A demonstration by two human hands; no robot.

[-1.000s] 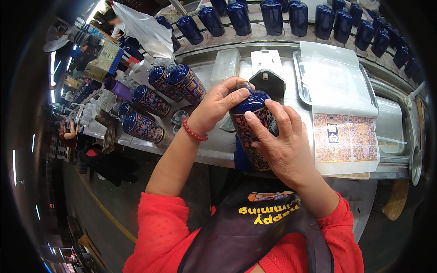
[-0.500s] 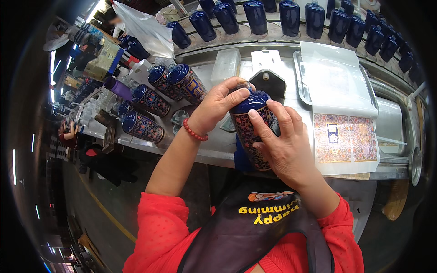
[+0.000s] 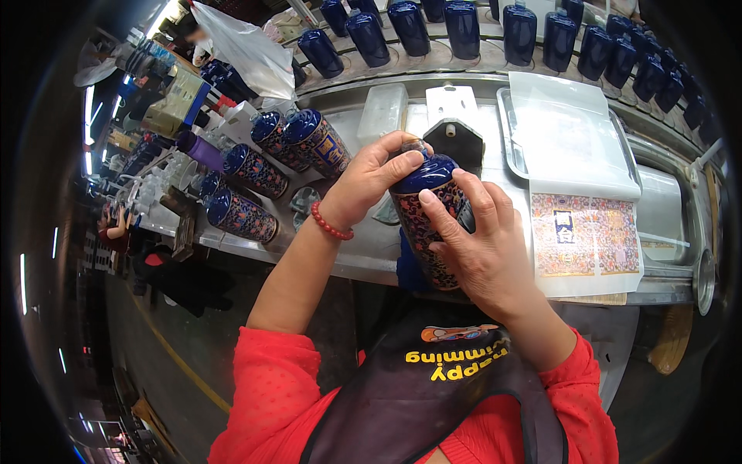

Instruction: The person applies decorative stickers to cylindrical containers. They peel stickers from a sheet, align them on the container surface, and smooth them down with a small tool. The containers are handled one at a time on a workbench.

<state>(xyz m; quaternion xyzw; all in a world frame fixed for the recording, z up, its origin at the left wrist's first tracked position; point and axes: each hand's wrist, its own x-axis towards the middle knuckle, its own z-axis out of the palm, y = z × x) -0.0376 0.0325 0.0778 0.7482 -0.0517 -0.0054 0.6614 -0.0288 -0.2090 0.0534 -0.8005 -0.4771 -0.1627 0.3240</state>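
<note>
A dark blue bottle (image 3: pixel 418 216) with a floral patterned band leans toward me at the near edge of the metal table. My left hand (image 3: pixel 369 179) is closed round its neck, thumb and fingers pinching the top. Against the bottle's shoulder and right side lies my right hand (image 3: pixel 485 251), its fingertips pressing the patterned surface and its thumb lower down. Beneath the bottle, part of a blue cloth (image 3: pixel 410 267) shows. Its far side and base are hidden.
Several decorated bottles (image 3: pixel 317 143) stand to the left. Printed floral sheets (image 3: pixel 585 232) lie at right beside a metal tray (image 3: pixel 506 139) under translucent paper. A dark angular holder (image 3: pixel 456 147) stands behind the bottle. Plain blue bottles (image 3: pixel 408 29) line a curved conveyor (image 3: pixel 433 66) at the back.
The plain blue bottles on the conveyor have shifted left. Both hands and the held bottle stay almost the same, with only a slight movement of the right fingers.
</note>
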